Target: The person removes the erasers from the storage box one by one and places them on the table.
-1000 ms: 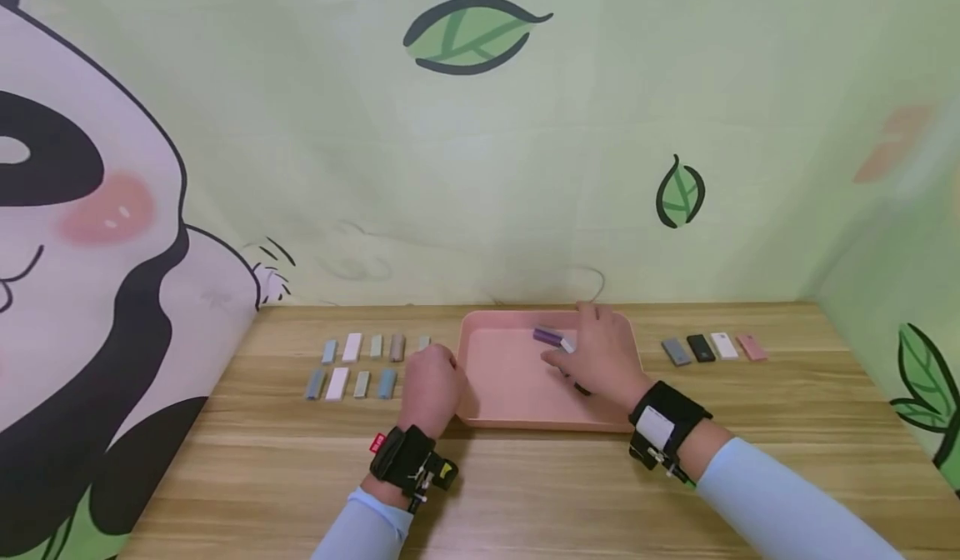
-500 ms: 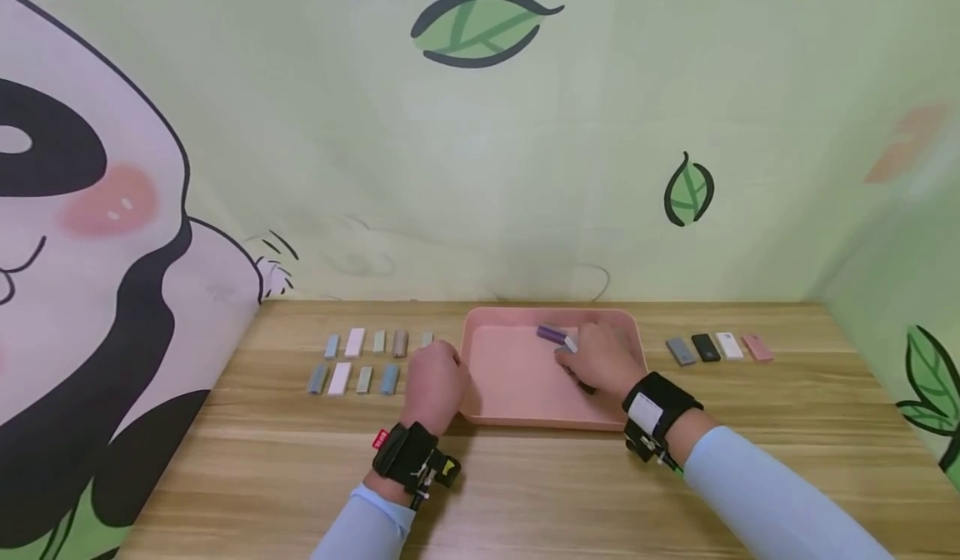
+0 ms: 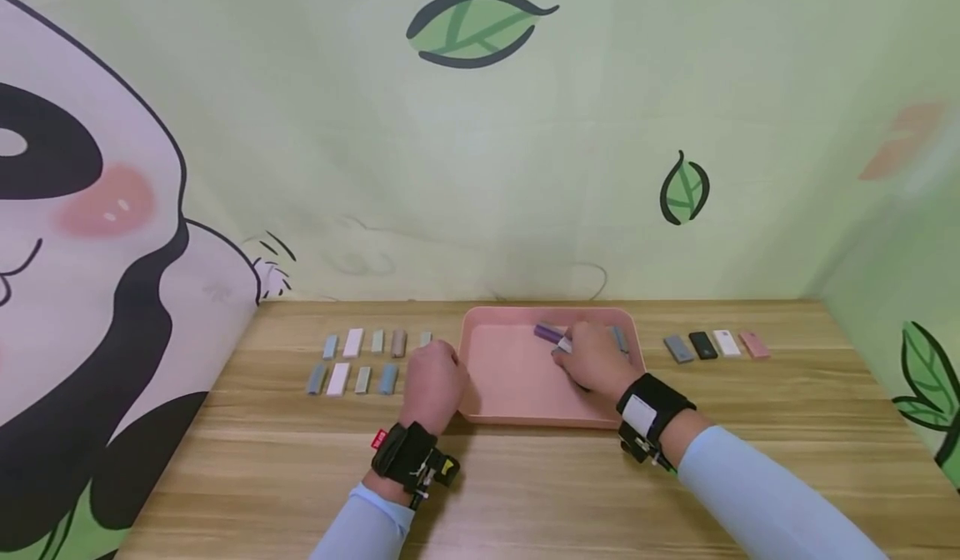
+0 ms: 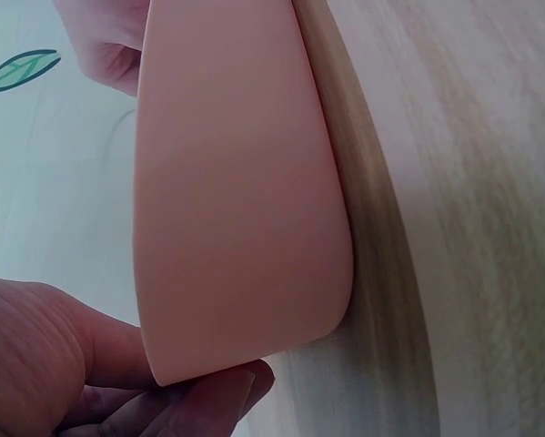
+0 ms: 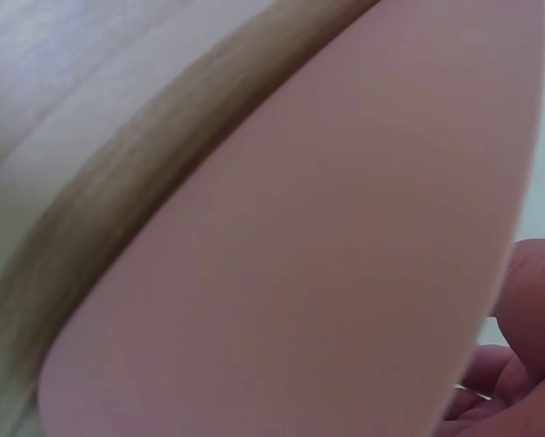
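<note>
My left hand (image 3: 435, 385) holds the left side of a shallow pink tray (image 3: 498, 377). In the left wrist view its thumb and fingers (image 4: 213, 401) pinch the tray's corner rim. Inside the tray's right half, my right hand (image 3: 596, 358) reaches down with bent fingers among small pieces; I cannot tell what they grip. A purple stick-like piece (image 3: 548, 333) lies left of these fingers, a white-ended one (image 3: 565, 345) right at the fingertips. To the right of the hand shows a blue-grey piece (image 3: 619, 339). The tray wall (image 5: 299, 237) hides most of this hand in the right wrist view.
Left of the tray, small flat blocks lie in two rows, among them a white block (image 3: 338, 379) and a blue block (image 3: 387, 379). At right stand in line a grey (image 3: 678, 348), a black (image 3: 703, 345), a white and a pink rectangular piece (image 3: 754, 344). A printed cloth backs the table.
My right hand has come down from the tray's back rim into the tray, its fingers bending. A blue-grey piece now shows to its right. The left hand stays at the tray's edge.
</note>
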A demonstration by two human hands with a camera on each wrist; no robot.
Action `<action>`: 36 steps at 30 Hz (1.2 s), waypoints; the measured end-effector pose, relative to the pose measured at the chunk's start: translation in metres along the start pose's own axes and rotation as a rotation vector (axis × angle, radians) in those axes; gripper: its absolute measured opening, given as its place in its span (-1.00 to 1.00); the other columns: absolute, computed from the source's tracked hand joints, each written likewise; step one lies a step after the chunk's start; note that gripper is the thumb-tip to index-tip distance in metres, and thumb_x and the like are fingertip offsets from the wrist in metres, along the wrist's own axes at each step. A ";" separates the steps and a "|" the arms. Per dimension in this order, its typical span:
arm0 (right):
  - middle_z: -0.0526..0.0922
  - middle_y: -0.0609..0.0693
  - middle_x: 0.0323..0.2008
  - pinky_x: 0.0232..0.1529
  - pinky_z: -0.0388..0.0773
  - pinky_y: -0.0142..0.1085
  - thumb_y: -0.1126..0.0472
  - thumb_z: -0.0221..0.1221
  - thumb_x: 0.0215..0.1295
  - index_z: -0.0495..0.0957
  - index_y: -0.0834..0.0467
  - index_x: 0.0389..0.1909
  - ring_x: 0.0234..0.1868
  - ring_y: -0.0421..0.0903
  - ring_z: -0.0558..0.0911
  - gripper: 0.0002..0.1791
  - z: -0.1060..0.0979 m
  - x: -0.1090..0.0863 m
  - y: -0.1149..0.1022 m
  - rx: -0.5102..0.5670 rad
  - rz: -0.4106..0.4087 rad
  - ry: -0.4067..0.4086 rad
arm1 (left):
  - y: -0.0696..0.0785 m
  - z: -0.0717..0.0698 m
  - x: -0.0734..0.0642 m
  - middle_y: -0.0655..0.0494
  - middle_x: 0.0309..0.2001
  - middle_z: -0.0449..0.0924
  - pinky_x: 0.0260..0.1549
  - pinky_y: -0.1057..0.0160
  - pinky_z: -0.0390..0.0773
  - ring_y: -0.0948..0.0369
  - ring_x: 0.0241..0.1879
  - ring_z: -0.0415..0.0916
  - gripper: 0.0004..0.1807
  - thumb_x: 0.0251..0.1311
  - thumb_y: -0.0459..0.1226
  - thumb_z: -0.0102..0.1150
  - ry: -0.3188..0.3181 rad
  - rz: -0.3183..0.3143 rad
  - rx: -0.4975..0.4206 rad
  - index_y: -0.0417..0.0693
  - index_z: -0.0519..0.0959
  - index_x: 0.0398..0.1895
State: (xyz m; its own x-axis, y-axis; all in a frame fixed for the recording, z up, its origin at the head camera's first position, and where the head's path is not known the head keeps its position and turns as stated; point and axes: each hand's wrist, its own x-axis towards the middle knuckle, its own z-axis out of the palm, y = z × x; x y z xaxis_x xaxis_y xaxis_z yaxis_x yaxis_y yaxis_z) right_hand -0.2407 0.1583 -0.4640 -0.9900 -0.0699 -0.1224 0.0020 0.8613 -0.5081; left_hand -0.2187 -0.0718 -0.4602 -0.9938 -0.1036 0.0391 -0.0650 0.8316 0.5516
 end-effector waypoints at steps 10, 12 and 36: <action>0.53 -0.04 -0.72 -0.67 0.41 -0.35 0.12 0.22 0.19 0.56 0.14 -0.49 -0.72 -0.17 0.51 -0.82 -0.001 -0.004 0.003 0.101 -0.036 0.025 | 0.000 0.002 0.001 0.14 -0.80 0.30 -0.79 0.32 0.23 0.25 -0.77 0.24 -0.64 0.11 -0.40 0.05 -0.007 -0.011 -0.015 -0.06 0.41 -0.84; 0.55 -0.04 -0.72 -0.67 0.43 -0.34 0.11 0.23 0.19 0.57 0.13 -0.51 -0.72 -0.18 0.52 -0.81 -0.001 -0.005 0.004 0.117 -0.051 0.027 | 0.000 0.002 0.001 0.13 -0.79 0.34 -0.79 0.32 0.24 0.24 -0.77 0.27 -0.64 0.12 -0.40 0.06 -0.012 -0.022 -0.022 -0.06 0.43 -0.83; 0.67 0.11 -0.26 -0.33 0.59 -0.27 0.03 0.27 0.14 0.61 0.22 -0.14 -0.30 -0.06 0.60 -0.62 -0.070 -0.016 0.043 0.142 -0.021 0.164 | -0.001 0.002 0.001 0.15 -0.80 0.31 -0.79 0.33 0.21 0.25 -0.77 0.24 -0.64 0.09 -0.40 0.08 0.001 -0.004 -0.002 -0.06 0.41 -0.86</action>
State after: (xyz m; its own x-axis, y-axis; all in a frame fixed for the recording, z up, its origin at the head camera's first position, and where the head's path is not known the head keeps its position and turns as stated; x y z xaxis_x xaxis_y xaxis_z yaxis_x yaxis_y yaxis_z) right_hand -0.2346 0.2319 -0.4247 -0.9997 0.0061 0.0240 -0.0102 0.7801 -0.6256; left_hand -0.2199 -0.0714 -0.4622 -0.9935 -0.1079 0.0377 -0.0692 0.8302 0.5532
